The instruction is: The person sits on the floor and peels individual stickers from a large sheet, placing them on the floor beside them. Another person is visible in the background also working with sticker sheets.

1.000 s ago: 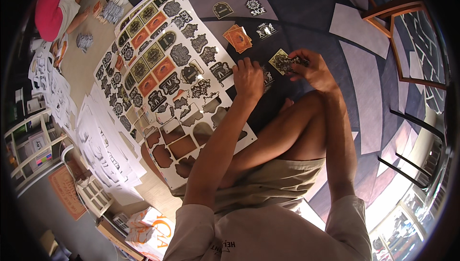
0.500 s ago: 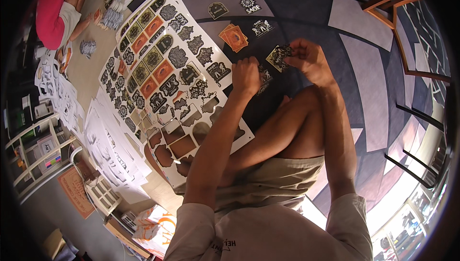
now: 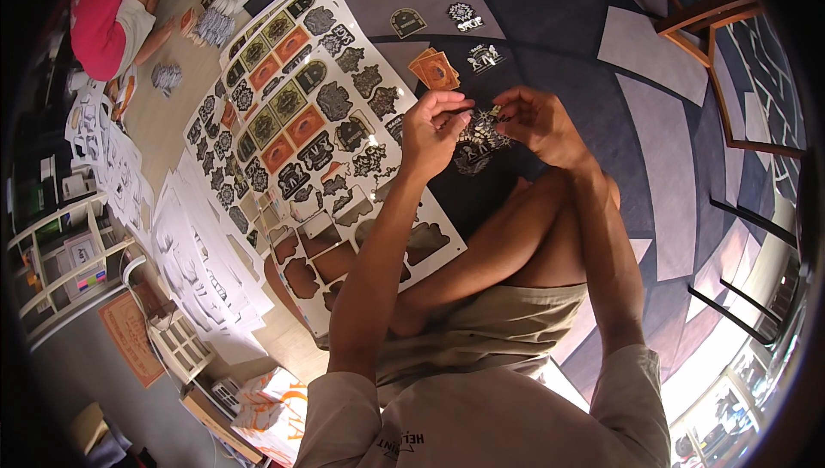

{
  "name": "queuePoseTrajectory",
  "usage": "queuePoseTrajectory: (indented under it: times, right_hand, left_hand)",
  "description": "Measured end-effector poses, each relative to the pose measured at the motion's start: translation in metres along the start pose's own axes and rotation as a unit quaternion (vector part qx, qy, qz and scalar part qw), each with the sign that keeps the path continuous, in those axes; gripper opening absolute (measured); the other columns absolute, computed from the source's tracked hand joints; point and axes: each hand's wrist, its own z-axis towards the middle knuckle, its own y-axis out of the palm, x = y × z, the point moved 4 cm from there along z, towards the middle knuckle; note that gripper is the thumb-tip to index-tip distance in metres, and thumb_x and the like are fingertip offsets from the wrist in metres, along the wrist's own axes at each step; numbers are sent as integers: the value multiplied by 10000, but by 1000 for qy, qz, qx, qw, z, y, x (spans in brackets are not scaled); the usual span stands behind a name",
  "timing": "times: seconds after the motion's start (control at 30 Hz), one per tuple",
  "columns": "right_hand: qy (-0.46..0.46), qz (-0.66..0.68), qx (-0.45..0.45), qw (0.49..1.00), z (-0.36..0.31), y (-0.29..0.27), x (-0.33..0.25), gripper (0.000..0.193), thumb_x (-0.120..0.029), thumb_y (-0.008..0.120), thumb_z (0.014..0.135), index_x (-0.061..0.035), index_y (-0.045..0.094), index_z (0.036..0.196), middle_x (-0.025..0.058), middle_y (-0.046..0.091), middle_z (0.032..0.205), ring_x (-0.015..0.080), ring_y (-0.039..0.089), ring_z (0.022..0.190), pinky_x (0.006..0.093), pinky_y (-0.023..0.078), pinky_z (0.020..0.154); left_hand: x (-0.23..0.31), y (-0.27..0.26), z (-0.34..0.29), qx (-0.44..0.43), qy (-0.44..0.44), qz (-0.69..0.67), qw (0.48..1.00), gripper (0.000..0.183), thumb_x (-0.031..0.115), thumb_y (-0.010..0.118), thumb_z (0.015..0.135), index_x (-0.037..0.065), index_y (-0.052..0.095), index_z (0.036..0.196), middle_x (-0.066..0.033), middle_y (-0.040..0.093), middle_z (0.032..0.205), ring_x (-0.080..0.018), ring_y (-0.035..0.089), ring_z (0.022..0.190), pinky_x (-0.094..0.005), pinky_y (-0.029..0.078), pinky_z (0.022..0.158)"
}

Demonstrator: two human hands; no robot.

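Peeling or separating a small die-cut sticker with dark, jagged outline point(image 3: 483, 122), the seated person pinches it between both hands above the dark blue patterned floor mat point(image 3: 559, 30). The left hand point(image 3: 434, 128) has its fingers point(image 3: 454, 105) closed on the sticker's left edge; the right hand point(image 3: 537, 124) nips the opposite edge with thumb and forefinger, the other fingers curled loosely. Both hold the piece clear of the floor, just beyond the raised knee point(image 3: 550, 210).

A clean separation would seem to call for a shallow pull along the paper, grip kept close to the parting line so the fine points do not tear.

Room to move: the large white backing sheet of dark and orange printed stickers point(image 3: 309, 124) lies immediately left of the left forearm, its near corner point(image 3: 451, 249) close to the leg. Loose cut stickers, among them an orange rectangular pair point(image 3: 436, 71), lie just ahead of the hands. To the right the mat is open as far as the wooden chair frame point(image 3: 713, 30). A second person in a pink top point(image 3: 103, 4) works well apart at upper left.
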Motion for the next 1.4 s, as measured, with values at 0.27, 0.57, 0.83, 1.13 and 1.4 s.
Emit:
queuePoseTrajectory:
  times: [0.27,0.57,0.83,1.13,1.4]
  right_hand:
    - [-76,-141,-1,987,-1,15,-12,227,18,741,785,35,689,1005,62,690,856,135,627,748,283,507,688]
    - [-167,-164,4,972,0,33,-22,291,-5,761,789,3,676,1066,96,700,897,192,667,787,320,529,701]
    - [99,-20,42,994,-6,22,-2,299,-124,731,895,69,637,1103,98,685,828,138,670,722,273,542,615]
    - [63,53,56,995,-4,27,7,246,-75,709,896,72,624,1074,93,679,855,138,672,748,274,555,644]
    - [19,-82,33,996,-5,36,10,403,-163,782,840,50,628,1146,119,695,902,173,685,763,308,524,677]
  left_hand:
    - [-2,0,-7,-17,-29,-41,999,238,200,575,1026,-19,578,1119,-106,712,1016,-37,548,759,-209,440,632]
    - [-16,4,-17,-65,-6,-43,997,183,65,638,969,-35,613,1121,-71,683,999,-82,620,901,-242,508,821]
    - [-19,-14,-19,114,-48,-86,989,227,21,623,959,-43,626,1177,-80,673,1045,-101,617,872,-247,513,785]
    - [-15,-4,-25,43,-42,-72,996,272,112,641,973,-8,635,1216,-76,673,1049,-54,589,828,-202,480,666]
    - [-14,1,-20,61,-41,-81,994,228,58,639,949,-34,646,1157,-110,691,1034,-94,595,862,-238,483,734]
